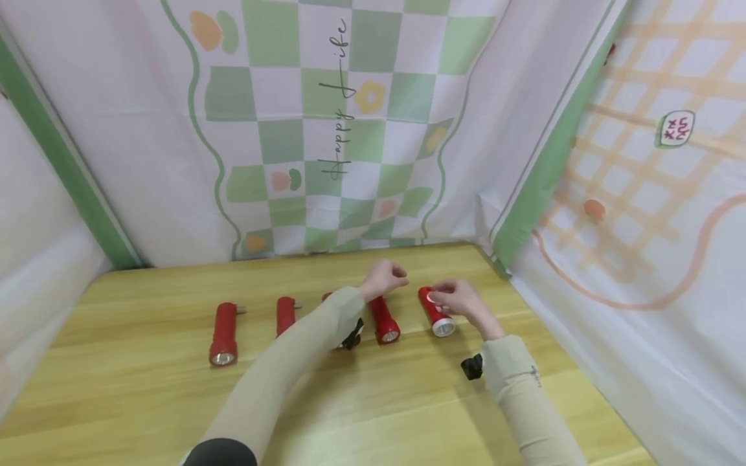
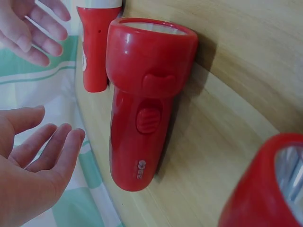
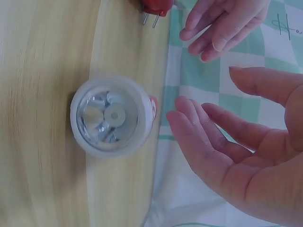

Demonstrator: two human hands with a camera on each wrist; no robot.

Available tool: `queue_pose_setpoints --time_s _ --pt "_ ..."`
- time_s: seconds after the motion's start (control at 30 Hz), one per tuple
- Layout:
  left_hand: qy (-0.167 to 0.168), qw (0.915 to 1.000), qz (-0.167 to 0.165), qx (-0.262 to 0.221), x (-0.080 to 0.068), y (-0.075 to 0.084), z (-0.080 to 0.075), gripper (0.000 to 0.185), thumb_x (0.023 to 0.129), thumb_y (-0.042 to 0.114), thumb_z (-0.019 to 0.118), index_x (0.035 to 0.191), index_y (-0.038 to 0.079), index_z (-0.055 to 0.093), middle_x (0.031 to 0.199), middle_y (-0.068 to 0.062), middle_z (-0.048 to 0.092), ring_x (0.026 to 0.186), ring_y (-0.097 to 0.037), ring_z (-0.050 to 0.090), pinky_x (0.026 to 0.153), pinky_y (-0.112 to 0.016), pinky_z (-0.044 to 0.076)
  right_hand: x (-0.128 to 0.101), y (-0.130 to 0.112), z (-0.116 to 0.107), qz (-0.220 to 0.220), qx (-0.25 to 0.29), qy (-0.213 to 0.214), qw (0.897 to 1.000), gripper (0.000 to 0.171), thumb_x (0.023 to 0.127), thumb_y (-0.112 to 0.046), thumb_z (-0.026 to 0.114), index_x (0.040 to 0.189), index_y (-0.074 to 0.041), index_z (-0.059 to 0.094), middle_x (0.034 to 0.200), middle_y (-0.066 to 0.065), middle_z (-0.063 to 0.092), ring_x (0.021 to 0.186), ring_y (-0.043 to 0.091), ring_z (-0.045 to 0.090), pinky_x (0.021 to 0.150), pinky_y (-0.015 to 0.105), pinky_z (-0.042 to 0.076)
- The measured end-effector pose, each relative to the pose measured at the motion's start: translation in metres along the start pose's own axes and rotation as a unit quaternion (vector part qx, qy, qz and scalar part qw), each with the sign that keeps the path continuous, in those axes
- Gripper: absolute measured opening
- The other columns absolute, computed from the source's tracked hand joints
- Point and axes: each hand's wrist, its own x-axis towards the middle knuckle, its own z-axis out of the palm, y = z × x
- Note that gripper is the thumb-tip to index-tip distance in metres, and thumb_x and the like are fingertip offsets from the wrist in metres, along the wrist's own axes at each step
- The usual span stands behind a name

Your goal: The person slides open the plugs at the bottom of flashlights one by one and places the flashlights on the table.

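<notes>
Both hands hover over the far end of a row of red torches on a wooden table (image 1: 175, 401). From the head camera, the left hand (image 1: 383, 278) sits just above the rear end of one torch (image 1: 384, 320), fingers loosely curled and gripping nothing that can be seen. The right hand (image 1: 457, 299) hangs over the rear of the rightmost torch (image 1: 438, 317), whose silver-rimmed lens faces the person; whether the fingers touch it cannot be told from here. Two more torches (image 1: 224, 334) lie well apart to the left, and another is mostly hidden behind the left sleeve. A checked green and white cloth (image 1: 350, 129) hangs behind the table.

On the left wrist camera, the left hand (image 2: 33, 165) is relaxed and open, fingers nearly straight, close beside the torch (image 2: 142, 109) but apart from it. The right hand (image 2: 28, 26) shows at the top corner, also open.

On the right wrist camera, the right hand (image 3: 236, 156) is spread, palm showing, holding nothing, near the lens of the rightmost torch (image 3: 111, 116) without touching it. The left hand (image 3: 227, 23) shows above, fingers relaxed.
</notes>
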Motion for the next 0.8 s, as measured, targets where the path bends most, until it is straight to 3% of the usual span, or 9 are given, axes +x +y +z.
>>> queue_pose_setpoints --time_s 0.17,0.3,0.8 --pt "-0.001 1.0 -0.006 -0.001 0.001 0.001 -0.001 0.03 0.093 0.015 0.068 0.117 -0.002 0.068 0.119 -0.018 0.071 0.112 -0.03 0.067 0.098 -0.035 0.055 0.002 0.003 -0.006 0.001 0.014 -0.009 1.0 0.051 0.1 -0.016 0.056 0.139 0.014 0.043 0.134 0.036 0.054 0.117 0.042 0.062 0.098 0.045 0.056" --pt "0.002 0.9999 -0.001 0.01 0.0 -0.001 -0.002 0.029 0.094 0.015 0.067 0.117 -0.003 0.068 0.118 -0.018 0.072 0.11 -0.029 0.068 0.096 -0.034 0.056 0.002 0.008 -0.012 0.002 -0.004 -0.01 1.0 0.052 0.101 -0.017 0.054 0.139 0.016 0.042 0.136 0.036 0.053 0.118 0.043 0.061 0.099 0.046 0.055" --pt "0.015 0.9996 -0.009 0.023 0.002 -0.007 -0.001 0.028 0.094 0.016 0.067 0.115 -0.002 0.07 0.117 -0.017 0.072 0.11 -0.029 0.068 0.096 -0.033 0.056 0.013 0.03 -0.014 0.009 -0.036 0.0 0.999 0.052 0.099 -0.019 0.058 0.136 0.014 0.046 0.135 0.035 0.054 0.111 0.041 0.064 0.094 0.045 0.058"
